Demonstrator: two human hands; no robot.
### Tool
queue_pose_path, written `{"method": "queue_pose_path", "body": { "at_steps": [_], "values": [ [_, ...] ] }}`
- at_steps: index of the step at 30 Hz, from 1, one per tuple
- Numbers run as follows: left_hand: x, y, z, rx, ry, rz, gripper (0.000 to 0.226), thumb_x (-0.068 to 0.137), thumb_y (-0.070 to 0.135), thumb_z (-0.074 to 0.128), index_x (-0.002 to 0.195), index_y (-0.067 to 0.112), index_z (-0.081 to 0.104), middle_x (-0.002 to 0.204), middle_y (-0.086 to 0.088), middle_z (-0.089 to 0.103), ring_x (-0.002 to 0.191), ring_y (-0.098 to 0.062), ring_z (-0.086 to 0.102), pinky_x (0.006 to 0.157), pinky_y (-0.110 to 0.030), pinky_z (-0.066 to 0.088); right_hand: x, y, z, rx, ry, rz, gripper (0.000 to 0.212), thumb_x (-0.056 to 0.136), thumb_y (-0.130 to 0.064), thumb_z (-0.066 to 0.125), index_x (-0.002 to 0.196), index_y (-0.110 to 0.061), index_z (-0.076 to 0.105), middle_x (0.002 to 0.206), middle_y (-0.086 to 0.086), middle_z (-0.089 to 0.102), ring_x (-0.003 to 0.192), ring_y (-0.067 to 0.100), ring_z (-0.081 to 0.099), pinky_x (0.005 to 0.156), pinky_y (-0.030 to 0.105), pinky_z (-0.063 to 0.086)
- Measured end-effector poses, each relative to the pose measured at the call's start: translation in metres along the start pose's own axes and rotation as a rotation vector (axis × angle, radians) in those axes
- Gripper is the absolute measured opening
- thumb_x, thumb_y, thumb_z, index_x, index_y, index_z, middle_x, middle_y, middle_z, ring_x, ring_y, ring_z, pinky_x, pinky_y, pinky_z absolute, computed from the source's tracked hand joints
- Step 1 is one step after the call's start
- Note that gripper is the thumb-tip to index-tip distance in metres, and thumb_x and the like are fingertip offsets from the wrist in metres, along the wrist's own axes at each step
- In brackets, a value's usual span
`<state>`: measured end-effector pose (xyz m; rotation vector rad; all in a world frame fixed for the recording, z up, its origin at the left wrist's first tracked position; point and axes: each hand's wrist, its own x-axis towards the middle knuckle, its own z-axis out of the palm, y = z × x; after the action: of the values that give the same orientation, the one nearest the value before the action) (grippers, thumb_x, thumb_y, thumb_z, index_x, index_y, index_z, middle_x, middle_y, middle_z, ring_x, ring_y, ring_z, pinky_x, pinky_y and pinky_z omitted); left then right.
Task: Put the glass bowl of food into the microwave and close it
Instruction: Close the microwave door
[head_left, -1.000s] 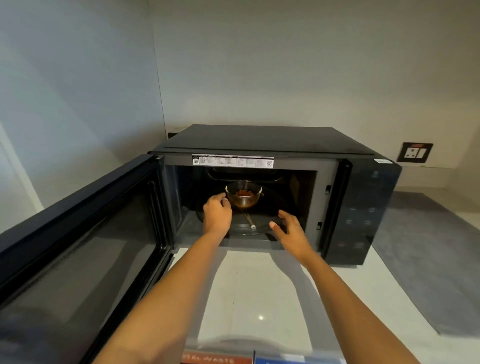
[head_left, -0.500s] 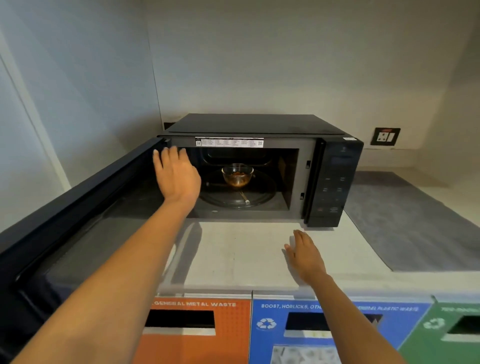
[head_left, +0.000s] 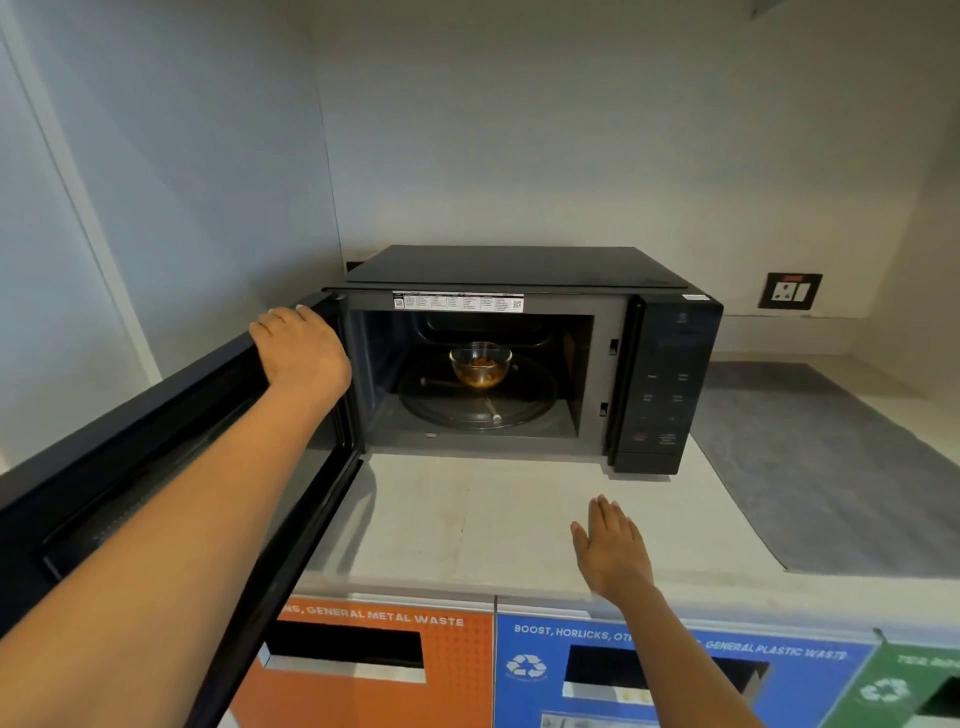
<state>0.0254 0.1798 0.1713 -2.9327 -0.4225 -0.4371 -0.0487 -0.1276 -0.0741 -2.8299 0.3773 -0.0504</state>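
A black microwave (head_left: 670, 374) stands on a pale counter with its door (head_left: 156, 467) swung wide open to the left. Inside, the glass bowl of reddish-brown food (head_left: 480, 364) sits on the round glass turntable (head_left: 524, 405), touched by neither hand. My left hand (head_left: 301, 348) lies over the top edge of the open door near the hinge, fingers curled onto the door. My right hand (head_left: 613, 551) hovers flat above the counter in front of the microwave, fingers apart, holding nothing.
The counter (head_left: 467, 514) has a grey mat (head_left: 831, 467) on the right. A wall socket (head_left: 789, 291) is behind it. Below the front edge are waste bins: orange (head_left: 374, 670), blue (head_left: 571, 670), green (head_left: 919, 686). Walls close in left and behind.
Both hands left the oven cavity and the bowl stayed on the turntable. My left hand went to the door's top edge; my right hand drew back over the counter. The view pulled back.
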Motion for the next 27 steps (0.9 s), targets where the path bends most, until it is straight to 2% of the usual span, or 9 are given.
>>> {"method": "queue_pose_path", "body": {
  "at_steps": [5,8,9,10,11,13,19,25,27],
  "values": [
    [0.001,-0.011,-0.03,-0.006,-0.204,0.076,0.057,0.098,0.025,0.042,0.147,-0.001,0.027,0.149,-0.02,0.037,0.134,-0.034,0.041,0.107,-0.038,0.039,-0.002,0.0,-0.003,-0.016,0.008,-0.011,0.062,0.098,-0.045,0.015,0.149,-0.013,0.004,0.16,0.005,0.002,0.147,0.023,0.002,0.121,0.036,0.007],
    [-0.002,-0.013,-0.054,-0.014,-0.335,0.135,0.035,0.099,0.018,0.036,0.123,0.0,0.054,0.137,-0.014,0.048,0.122,-0.029,0.05,0.1,-0.035,0.041,-0.003,0.0,-0.004,-0.018,0.003,-0.028,0.061,0.098,-0.045,0.015,0.149,-0.012,0.003,0.159,0.006,0.001,0.147,0.024,0.002,0.121,0.036,0.007],
    [-0.004,-0.013,-0.061,-0.035,-0.374,0.145,0.034,0.1,0.017,0.034,0.121,0.0,0.055,0.137,-0.015,0.046,0.124,-0.028,0.047,0.102,-0.035,0.039,-0.003,0.0,-0.004,-0.014,0.001,-0.034,0.062,0.098,-0.045,0.015,0.149,-0.012,0.003,0.159,0.006,0.001,0.147,0.024,0.002,0.121,0.036,0.007],
    [-0.007,-0.012,-0.067,-0.074,-0.41,0.149,0.038,0.101,0.016,0.032,0.131,-0.001,0.048,0.146,-0.015,0.039,0.132,-0.029,0.041,0.107,-0.035,0.035,-0.004,0.0,-0.004,-0.01,-0.001,-0.038,0.062,0.098,-0.045,0.015,0.149,-0.012,0.003,0.159,0.006,0.001,0.147,0.024,0.002,0.121,0.036,0.007],
    [-0.011,-0.011,-0.072,-0.119,-0.443,0.149,0.044,0.102,0.016,0.032,0.142,-0.002,0.036,0.155,-0.014,0.029,0.141,-0.03,0.032,0.113,-0.036,0.03,-0.004,0.0,-0.004,-0.007,-0.001,-0.042,0.062,0.098,-0.045,0.015,0.149,-0.012,0.003,0.159,0.006,0.0,0.147,0.024,0.002,0.121,0.036,0.007],
    [-0.02,-0.01,-0.079,-0.184,-0.489,0.164,0.052,0.103,0.019,0.033,0.149,-0.001,0.021,0.161,-0.012,0.017,0.148,-0.03,0.02,0.118,-0.037,0.023,-0.004,0.001,-0.005,-0.007,-0.003,-0.044,0.062,0.098,-0.045,0.015,0.149,-0.012,0.003,0.159,0.006,0.0,0.147,0.024,0.002,0.121,0.035,0.007],
    [-0.041,0.003,-0.08,-0.312,-0.449,0.224,0.056,0.103,0.03,0.031,0.149,-0.001,0.022,0.161,-0.012,0.018,0.148,-0.029,0.019,0.119,-0.038,0.02,-0.002,0.0,-0.006,0.007,0.0,-0.038,0.062,0.098,-0.047,0.017,0.149,-0.013,0.006,0.159,0.006,0.005,0.147,0.024,0.007,0.12,0.035,0.01],
    [-0.055,0.029,-0.079,-0.429,-0.322,0.256,0.057,0.103,0.038,0.024,0.143,0.001,0.039,0.153,-0.018,0.036,0.141,-0.034,0.034,0.113,-0.039,0.029,0.008,0.011,-0.016,0.069,0.019,-0.04,0.053,0.099,-0.042,0.024,0.146,-0.016,0.023,0.155,0.002,0.025,0.141,0.022,0.028,0.116,0.034,0.025],
    [-0.06,0.039,-0.076,-0.488,-0.244,0.251,0.056,0.103,0.037,0.022,0.136,-0.002,0.047,0.144,-0.022,0.046,0.132,-0.036,0.043,0.107,-0.039,0.035,0.011,0.016,-0.018,0.106,0.026,-0.05,0.052,0.1,-0.04,0.024,0.145,-0.016,0.025,0.154,0.001,0.027,0.14,0.021,0.03,0.115,0.033,0.025]
  ]
}}
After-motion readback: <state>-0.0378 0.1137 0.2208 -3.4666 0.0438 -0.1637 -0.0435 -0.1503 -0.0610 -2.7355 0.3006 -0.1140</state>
